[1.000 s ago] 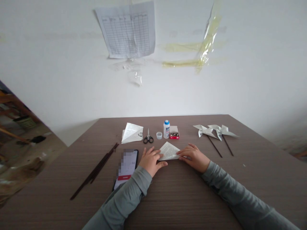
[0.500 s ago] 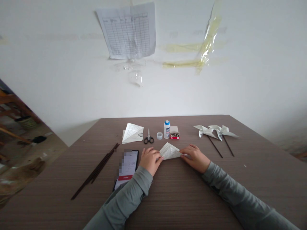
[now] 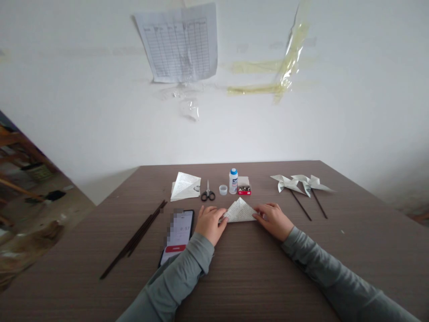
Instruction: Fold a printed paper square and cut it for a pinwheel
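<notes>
A printed sheet of paper (image 3: 239,212), folded into a triangle with its peak pointing away from me, lies on the table between my hands. My left hand (image 3: 211,223) pinches its left corner between thumb and fingers. At the opposite corner, my right hand (image 3: 273,220) has its thumb and fingers closed on the edge. Just beyond the paper stand a white bottle with a blue cap (image 3: 233,181), a small red box of metal pins (image 3: 244,189) and a clear round cup (image 3: 223,190). Black-handled scissors (image 3: 208,194) lie left of the cup.
Folded paper sheets (image 3: 185,186) lie at the back left. Dark sticks (image 3: 134,241) and a phone (image 3: 177,235) are near my left arm. Two paper pinwheels on sticks (image 3: 303,185) rest at the back right. The table (image 3: 248,277) meets a white wall (image 3: 100,116).
The paper's peak has shifted to the right, and its two edges now sit slightly apart at the top. My right hand has moved a little to the right.
</notes>
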